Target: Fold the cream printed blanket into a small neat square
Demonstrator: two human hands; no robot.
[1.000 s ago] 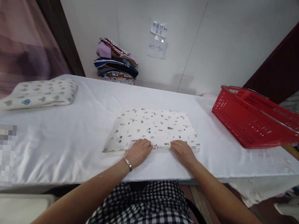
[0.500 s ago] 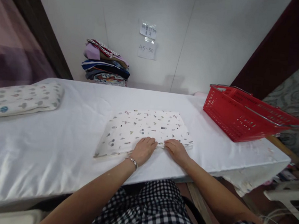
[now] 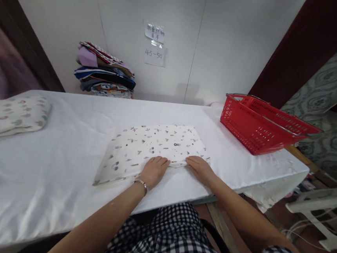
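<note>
A folded white cloth with small printed figures (image 3: 151, 146) lies flat on the white-covered table (image 3: 67, 141). My left hand (image 3: 153, 170), with a bracelet on the wrist, rests on the cloth's near edge with its fingers lying flat. Beside it, my right hand (image 3: 200, 168) also presses flat on that same near edge. Neither hand holds anything.
A red plastic basket (image 3: 257, 124) stands at the table's right end. A patterned pillow-like bundle (image 3: 10, 114) lies at the far left. A stack of folded fabrics (image 3: 104, 71) sits against the back wall under paper notes (image 3: 154, 44). A white plastic stool (image 3: 320, 212) stands at the lower right.
The view has swung to the right, so everything sits further left in the picture. Both hands stay flat on the cloth's near edge, slightly closer together.
</note>
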